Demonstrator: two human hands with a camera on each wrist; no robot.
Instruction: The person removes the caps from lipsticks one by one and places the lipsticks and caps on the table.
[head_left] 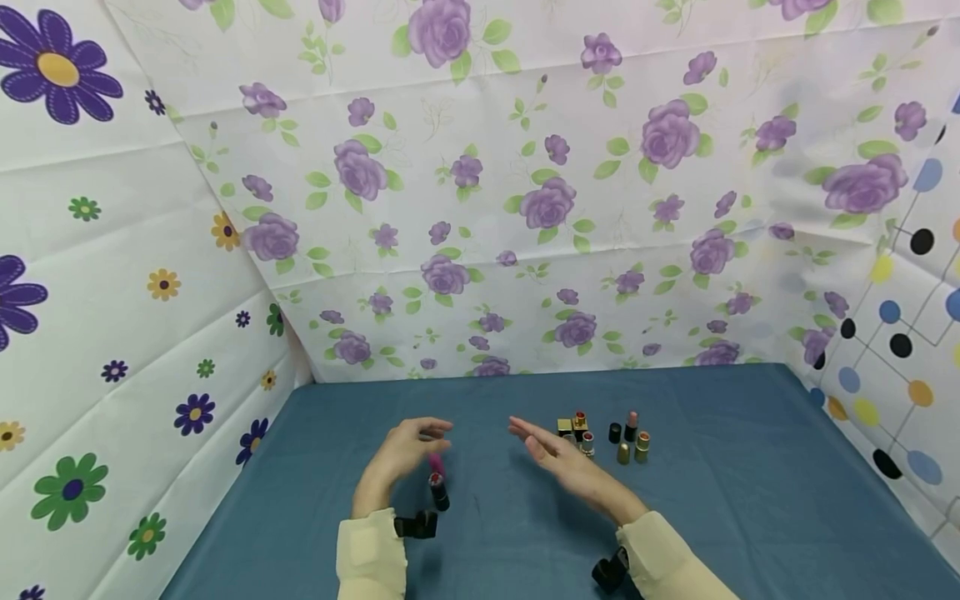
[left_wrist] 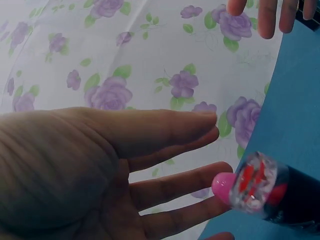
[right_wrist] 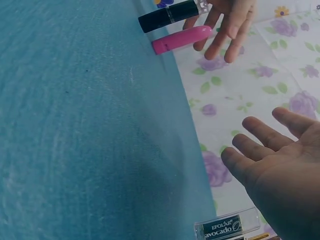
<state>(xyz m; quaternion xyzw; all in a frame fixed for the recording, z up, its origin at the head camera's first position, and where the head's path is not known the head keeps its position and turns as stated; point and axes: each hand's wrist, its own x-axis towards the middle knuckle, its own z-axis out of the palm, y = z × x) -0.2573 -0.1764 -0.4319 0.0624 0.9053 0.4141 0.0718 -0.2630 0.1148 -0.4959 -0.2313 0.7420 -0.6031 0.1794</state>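
Note:
My left hand is held above the cloth with loosely bent fingers and nothing in its grasp. Just beside it stand a black lipstick tube with a clear, red-marked top and a bright pink tube. The left wrist view shows the black tube large, hiding most of the pink one. Opposite, my right hand hovers with straight, slightly spread fingers, holding nothing. Close to its far side is a group of lipsticks, among them a clear-capped one labelled "EFOLAR avocado".
A blue cloth covers the table. Right of the right hand are a gold-capped lipstick, a pinkish-brown lipstick, a gold tube and small caps. Flower-printed sheets hang at the back and left.

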